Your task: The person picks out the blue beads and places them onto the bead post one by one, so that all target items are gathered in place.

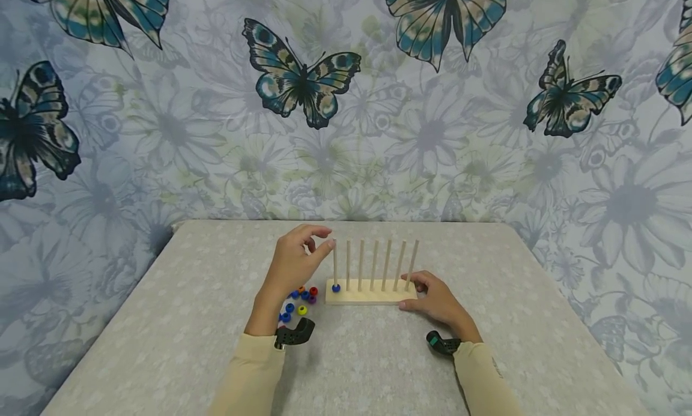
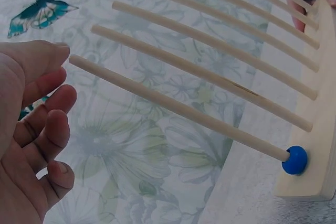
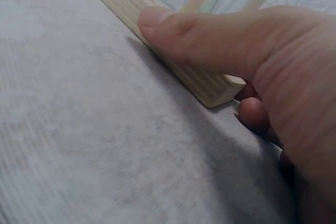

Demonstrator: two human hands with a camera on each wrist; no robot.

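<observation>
A wooden pegboard (image 1: 373,296) stands on the table, with a row of several thin upright pegs. One blue bead (image 2: 295,160) sits at the foot of the leftmost peg (image 2: 178,107), threaded on it. My left hand (image 1: 294,257) is at the top of that peg, thumb and fingers loosely bent and apart, with no bead visible between them. In the left wrist view its fingertips lie just beside the peg's tip. My right hand (image 1: 435,299) grips the board's right end, the thumb (image 3: 178,32) along its front edge and fingers behind.
Loose beads lie left of the board, partly behind my left wrist: several blue beads (image 1: 290,308), a yellow bead (image 1: 302,310), a red bead (image 1: 313,290), a purple one and an orange one. A pale patterned cloth (image 1: 162,320) covers the table, which meets a butterfly-patterned wall (image 1: 357,164).
</observation>
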